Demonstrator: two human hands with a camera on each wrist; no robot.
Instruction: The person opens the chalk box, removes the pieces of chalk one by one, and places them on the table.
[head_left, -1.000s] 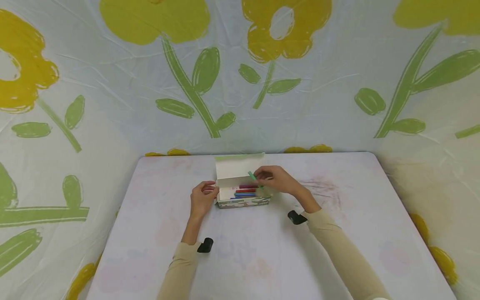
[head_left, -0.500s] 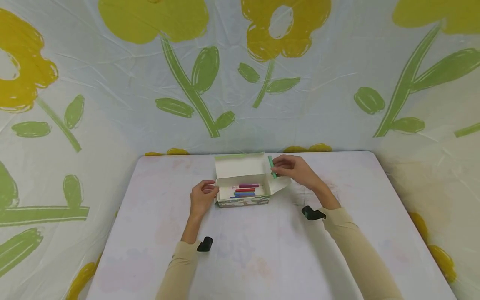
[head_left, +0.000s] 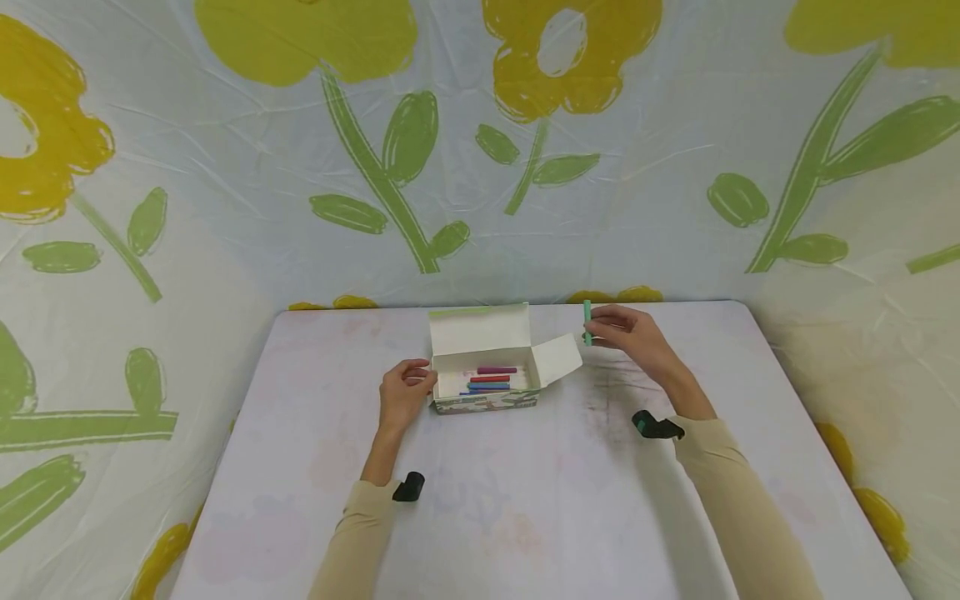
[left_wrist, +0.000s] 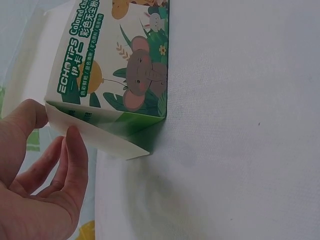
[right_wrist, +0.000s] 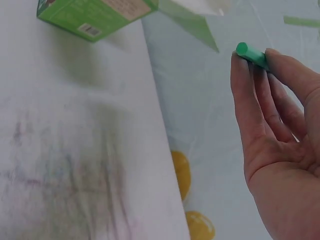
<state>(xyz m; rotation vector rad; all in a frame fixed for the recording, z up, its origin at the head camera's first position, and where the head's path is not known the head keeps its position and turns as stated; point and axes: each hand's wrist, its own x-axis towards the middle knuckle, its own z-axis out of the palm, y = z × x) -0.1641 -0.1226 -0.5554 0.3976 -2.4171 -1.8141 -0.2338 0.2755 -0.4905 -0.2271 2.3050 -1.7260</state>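
In the head view, an opened cardboard chalk box (head_left: 487, 405) lies mid-table, lid tipped back. Inside are several chalk sticks, among them a purple stick (head_left: 497, 370), a red stick (head_left: 490, 379) and blue ones. At the box's left end is my left hand (head_left: 403, 398); in the left wrist view its thumb and a fingertip grip the edge by the end flap (left_wrist: 100, 132). Right of the box, my right hand (head_left: 637, 337) pinches a green chalk stick (head_left: 587, 322) between thumb and fingertips, raised above the table. The right wrist view shows the stick's round end (right_wrist: 242, 48).
The box's right end flap (head_left: 557, 358) sticks out toward the right hand. Dark smudges (head_left: 618, 383) mark the white table (head_left: 525, 517) below that hand. A flower-patterned sheet (head_left: 637, 225) hangs behind the table's far edge and along both sides.
My right hand has carried the green chalk stick out of the box, to the right, and the stick now stands upright. The box's right flap has come into sight. My left hand has stayed put.
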